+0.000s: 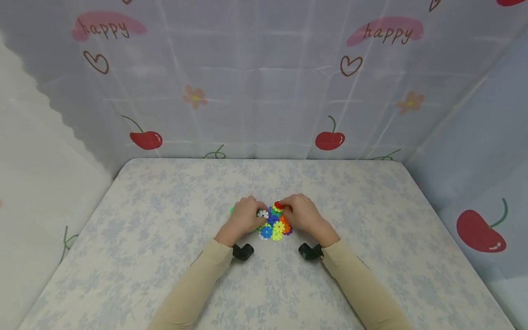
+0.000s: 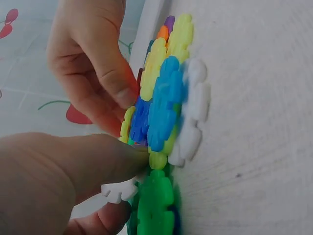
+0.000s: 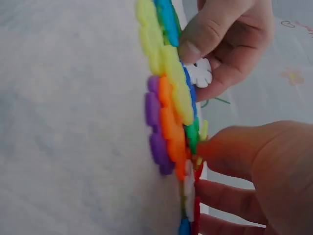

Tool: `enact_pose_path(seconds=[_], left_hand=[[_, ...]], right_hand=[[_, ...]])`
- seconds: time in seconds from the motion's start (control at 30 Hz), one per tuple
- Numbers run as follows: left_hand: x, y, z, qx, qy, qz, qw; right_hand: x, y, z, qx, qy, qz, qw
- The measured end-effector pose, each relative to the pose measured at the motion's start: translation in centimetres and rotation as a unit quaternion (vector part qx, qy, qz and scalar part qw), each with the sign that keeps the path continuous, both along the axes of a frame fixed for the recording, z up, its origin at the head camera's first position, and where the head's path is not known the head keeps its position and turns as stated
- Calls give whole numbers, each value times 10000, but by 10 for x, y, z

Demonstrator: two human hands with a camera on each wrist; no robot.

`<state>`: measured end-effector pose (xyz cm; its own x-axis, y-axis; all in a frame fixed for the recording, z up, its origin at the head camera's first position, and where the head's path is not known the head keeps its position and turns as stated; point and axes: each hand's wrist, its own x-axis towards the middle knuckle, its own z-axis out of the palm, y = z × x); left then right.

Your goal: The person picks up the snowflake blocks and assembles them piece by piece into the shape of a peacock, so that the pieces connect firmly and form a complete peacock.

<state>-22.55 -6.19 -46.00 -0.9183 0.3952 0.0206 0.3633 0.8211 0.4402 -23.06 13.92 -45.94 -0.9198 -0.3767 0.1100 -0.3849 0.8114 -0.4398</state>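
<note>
A cluster of plastic snowflake discs with notched rims lies on the table, among them a light-blue disc (image 1: 266,232), a yellow disc (image 1: 279,227) and an orange disc (image 3: 170,117). At its left side my left hand (image 1: 246,214) pinches a white disc (image 3: 201,73) between thumb and finger, raised at an angle to the others. My right hand (image 1: 306,214) grips a red disc (image 1: 278,205) at the far right of the cluster, thumb and fingers curled at its edge. A green disc (image 2: 155,203) lies close by the left fingers. Both hands partly hide the discs.
The cluster rests on a table (image 1: 165,192) with a pale floral cover. Behind it hangs a white curtain (image 1: 255,91) printed with cherries and hearts. Black wrist devices (image 1: 243,252) sit below each hand, at the ends of beige sleeves (image 1: 194,288).
</note>
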Motion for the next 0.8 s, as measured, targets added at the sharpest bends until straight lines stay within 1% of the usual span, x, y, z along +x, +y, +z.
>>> enact_pose_path(seconds=[0.17, 0.27, 0.33, 0.43, 0.6, 0.7, 0.8], left_hand=[[0, 0, -1, 181, 7, -58, 9998], [1, -1, -1, 488, -231, 1, 9985], [1, -2, -1, 781, -404, 103, 9961], [2, -2, 2, 1274, -535, 373, 9897], [3, -3, 6, 1960, -430, 765, 9767], [3, -4, 8, 2390, -389, 905, 9660], [2, -4, 9, 2769, -434, 1045, 9542]], right_hand=[[3, 0, -2, 218, 227, 135, 9994], [4, 1, -3, 165, 176, 106, 9997], [3, 2, -4, 76, 133, 89, 9998], [2, 4, -2, -67, 172, 198, 9996], [1, 6, 4, -219, 379, 413, 9982], [1, 7, 8, -229, 363, 405, 9983], [1, 8, 12, -222, 208, 381, 9988]])
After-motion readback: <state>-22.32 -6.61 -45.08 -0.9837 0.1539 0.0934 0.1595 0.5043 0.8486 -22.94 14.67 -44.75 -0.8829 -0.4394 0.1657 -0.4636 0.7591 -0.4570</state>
